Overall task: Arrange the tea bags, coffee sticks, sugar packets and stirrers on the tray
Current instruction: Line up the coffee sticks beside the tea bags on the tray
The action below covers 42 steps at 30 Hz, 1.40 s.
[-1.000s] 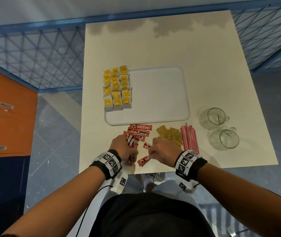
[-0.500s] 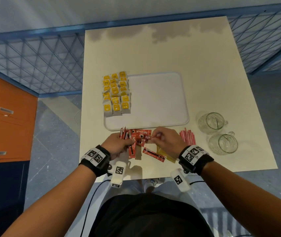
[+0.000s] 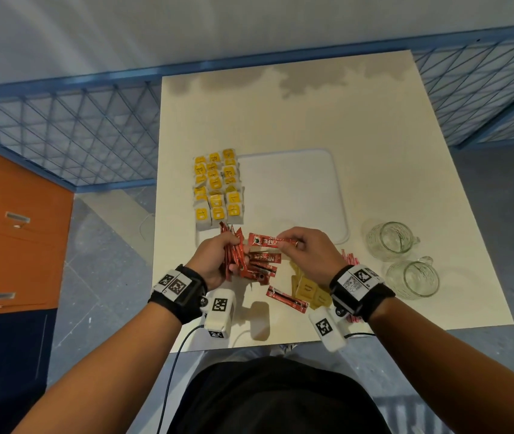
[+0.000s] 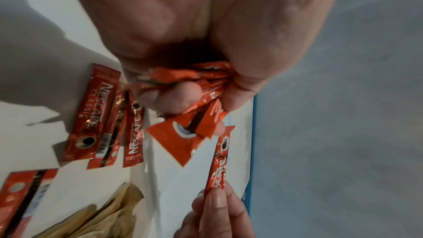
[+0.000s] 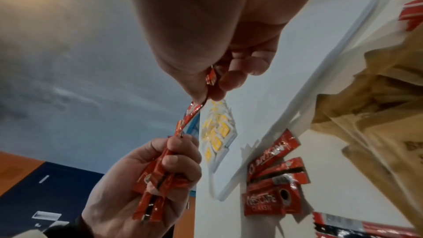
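The left hand [image 3: 215, 261] is wrapped tight around a bundle of coffee sticks [image 3: 233, 255], slim glossy red foil sachets that crinkle where the fingers squeeze them. The right hand [image 3: 309, 255] pinches one end of a single coffee stick [image 3: 266, 240] between thumb and fingertips, its other end reaching toward the bundle; I cannot tell whether it touches. Both hands hang just above the near edge of the tray [image 3: 293, 189], a flat white plastic rectangle with rounded corners and a low raised rim.

A few loose coffee sticks [image 3: 263, 266] lie fanned on the table [image 3: 312, 114] under the hands, and one more sits apart, closer to the table's near edge. Beside them are the sugar packets [image 3: 307, 288], matte tan paper, soft and rumpled. The stirrers [image 3: 350, 257], thin red straws, peek out behind the right wrist. The tea bags [image 3: 218, 186], white paper envelopes with yellow labels, are laid in neat overlapping rows along the tray's left side.

Two ribbed clear glass mugs [image 3: 401, 261] stand to the right. The table is smooth and cream-coloured, with grey blotches at its far edge. A blue wire-mesh fence [image 3: 61, 133] runs behind it, and an orange drawer cabinet [image 3: 14, 233] stands on the left.
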Tool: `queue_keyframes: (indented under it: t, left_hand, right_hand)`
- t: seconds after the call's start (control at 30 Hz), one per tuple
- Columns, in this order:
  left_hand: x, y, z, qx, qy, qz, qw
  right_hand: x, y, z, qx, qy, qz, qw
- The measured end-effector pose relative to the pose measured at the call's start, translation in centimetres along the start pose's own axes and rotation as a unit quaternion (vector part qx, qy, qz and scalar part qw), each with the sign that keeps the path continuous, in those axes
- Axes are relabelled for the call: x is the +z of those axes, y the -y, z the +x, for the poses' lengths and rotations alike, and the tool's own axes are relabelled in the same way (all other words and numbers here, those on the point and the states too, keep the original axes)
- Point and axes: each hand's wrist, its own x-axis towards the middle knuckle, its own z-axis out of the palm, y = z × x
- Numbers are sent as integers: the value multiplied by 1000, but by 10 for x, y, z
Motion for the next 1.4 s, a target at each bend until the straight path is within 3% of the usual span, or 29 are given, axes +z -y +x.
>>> queue_keyframes:
  t: [0.2,0.33,0.47,0.73,0.9,1.2,1.4]
  left_hand:
    - [6,-19,0,62,12,73,995]
    - [13,-29,-1,142,33,208,967]
    - [14,-38,1,172,41,254,951]
    - [22,-48,13,192,31,280,940]
    - [26,-52,21,212,19,268,940]
    - [24,-72,39,246,2,229,942]
    - [17,-86,52,256,-47,210,942]
  right_hand:
    - [-4,18,13,-13,36,14,999]
    - [-8,32,22,-15,60,56,996]
    - [-14,41,34,-16,33,115,993]
    - [-12,54,57,-16,2,178,984]
    - [-4,53,66,6,-17,152,988]
    - [-3,52,80,-8,58,66,996]
    - [-17,40,108,3,12,124,992]
